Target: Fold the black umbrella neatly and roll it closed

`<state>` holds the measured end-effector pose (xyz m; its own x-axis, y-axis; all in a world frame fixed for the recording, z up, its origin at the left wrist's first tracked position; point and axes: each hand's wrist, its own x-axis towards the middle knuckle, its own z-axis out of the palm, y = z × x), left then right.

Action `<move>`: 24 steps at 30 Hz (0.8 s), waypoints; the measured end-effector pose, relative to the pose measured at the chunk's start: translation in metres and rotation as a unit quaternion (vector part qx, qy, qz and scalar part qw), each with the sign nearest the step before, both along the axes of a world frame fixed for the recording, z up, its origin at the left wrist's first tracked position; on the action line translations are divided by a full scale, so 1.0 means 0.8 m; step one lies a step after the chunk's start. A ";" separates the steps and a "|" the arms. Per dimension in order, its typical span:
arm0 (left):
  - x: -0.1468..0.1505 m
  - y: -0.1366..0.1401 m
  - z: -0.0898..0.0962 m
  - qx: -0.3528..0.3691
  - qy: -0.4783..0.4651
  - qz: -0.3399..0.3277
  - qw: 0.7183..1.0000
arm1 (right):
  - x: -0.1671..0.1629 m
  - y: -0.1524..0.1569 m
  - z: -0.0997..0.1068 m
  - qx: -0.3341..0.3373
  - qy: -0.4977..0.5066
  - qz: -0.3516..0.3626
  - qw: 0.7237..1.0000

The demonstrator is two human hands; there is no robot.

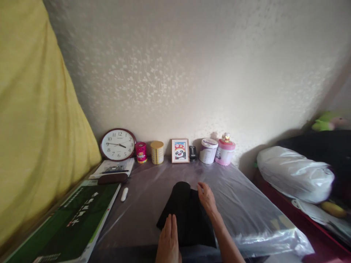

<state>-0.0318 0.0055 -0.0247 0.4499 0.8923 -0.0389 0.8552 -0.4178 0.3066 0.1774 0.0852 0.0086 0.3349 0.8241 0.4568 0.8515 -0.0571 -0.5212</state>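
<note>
A piece of black cloth (182, 215), folded over on itself, lies near the front edge of the table; its exact kind cannot be made out. At its lower left, my left hand (168, 239) rests against it with the fingers stretched out straight and side by side. My right hand (207, 199) is at the cloth's upper right edge, its fingers loosely bent and seemingly touching the fabric without a visible grip. Part of the cloth's right side is hidden by that hand and forearm.
A grey plastic-covered table (142, 212) carries a green book (74, 219), a brown case (112, 178) and a white stick-like object (124, 194). Along the wall stand a clock (118, 144), a picture frame (180, 151) and several canisters. A white plastic bag (296, 173) sits to the right.
</note>
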 end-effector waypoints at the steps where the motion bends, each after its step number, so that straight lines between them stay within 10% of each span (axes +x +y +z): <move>1: -0.002 -0.002 0.002 0.003 -0.005 -0.004 1.000 | 0.014 -0.014 -0.004 0.003 0.011 -0.034 0.999; 8: -0.004 -0.010 0.011 0.020 -0.025 0.003 0.999 | 0.048 -0.076 -0.026 -0.098 0.119 -0.049 0.987; 24: -0.007 -0.011 0.012 0.017 -0.010 0.001 1.000 | -0.004 -0.067 0.024 -0.110 0.403 0.032 0.908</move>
<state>-0.0371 -0.0034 -0.0149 0.4490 0.8935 0.0008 0.8499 -0.4273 0.3082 0.1741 0.0312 0.0278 0.4359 0.8952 -0.0928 0.2046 -0.1990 -0.9584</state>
